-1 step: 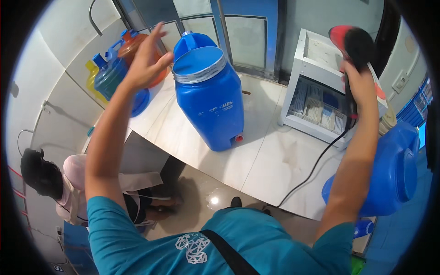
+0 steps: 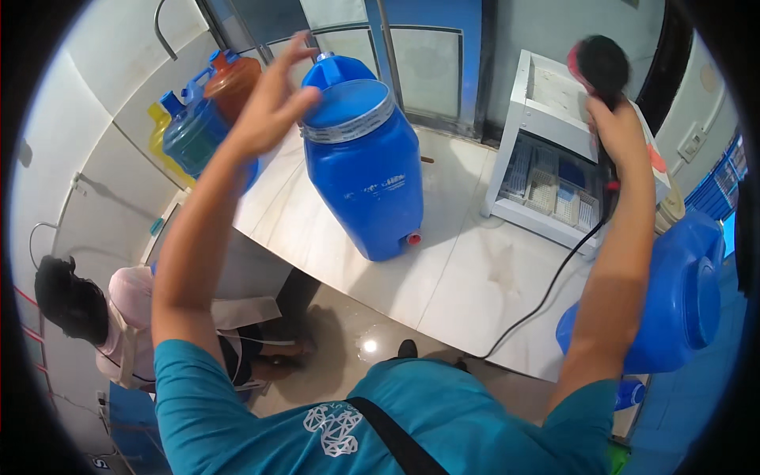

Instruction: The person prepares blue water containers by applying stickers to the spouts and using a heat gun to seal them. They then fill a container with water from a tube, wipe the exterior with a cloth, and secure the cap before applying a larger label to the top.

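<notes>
A tall blue water container [image 2: 368, 190] stands upright on the tiled counter, with a red-tipped spout low on its side. Around its blue cap [image 2: 352, 103] runs a clear printed seal band [image 2: 356, 128]. My left hand [image 2: 277, 111] is raised at the cap's left side, fingers apart and holding nothing; I cannot tell if the thumb touches the cap. Held up at the right, over the white cabinet, is a black and red hair dryer [image 2: 602, 67]. My right hand [image 2: 619, 131] is closed round its handle, and the black cord [image 2: 546, 297] trails down across the counter.
Blue, yellow and reddish round bottles [image 2: 190, 131] stand at the far left. The white cabinet [image 2: 542, 146] is on the right, and another blue container [image 2: 673, 301] lies near my right forearm. At lower left a person [image 2: 131, 317] is bent low beside the counter.
My left hand has moved right, closer to the container's cap. The hair dryer has turned slightly in my right hand, and the container appears shifted a little right.
</notes>
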The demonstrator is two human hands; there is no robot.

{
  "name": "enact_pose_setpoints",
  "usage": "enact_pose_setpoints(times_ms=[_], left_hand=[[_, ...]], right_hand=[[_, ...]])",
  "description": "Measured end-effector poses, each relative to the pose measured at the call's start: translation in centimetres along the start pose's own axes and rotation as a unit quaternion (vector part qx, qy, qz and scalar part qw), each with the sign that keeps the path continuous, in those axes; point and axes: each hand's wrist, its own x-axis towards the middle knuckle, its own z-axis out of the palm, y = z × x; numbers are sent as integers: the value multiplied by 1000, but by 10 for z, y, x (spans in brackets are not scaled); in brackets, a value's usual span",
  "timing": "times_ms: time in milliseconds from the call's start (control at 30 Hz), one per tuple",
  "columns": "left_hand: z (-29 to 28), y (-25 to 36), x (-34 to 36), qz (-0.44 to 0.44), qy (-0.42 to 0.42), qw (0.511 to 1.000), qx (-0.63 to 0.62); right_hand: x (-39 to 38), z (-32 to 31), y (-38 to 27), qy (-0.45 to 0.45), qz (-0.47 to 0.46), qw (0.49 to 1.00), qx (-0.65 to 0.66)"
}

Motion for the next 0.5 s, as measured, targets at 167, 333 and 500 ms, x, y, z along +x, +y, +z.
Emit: enact_pose_setpoints(times_ms=[167,333,500], left_hand=[[15,26,3,119,4,982,146],[-16,-48,-27,-28,48,998,-18],[27,45,5,94,-14,995,-38]], right_hand=[[75,11,10,-49,-6,932,-360],[50,49,-48,34,-212,929,-300],[16,117,-120,-9,-355,930,-98]])
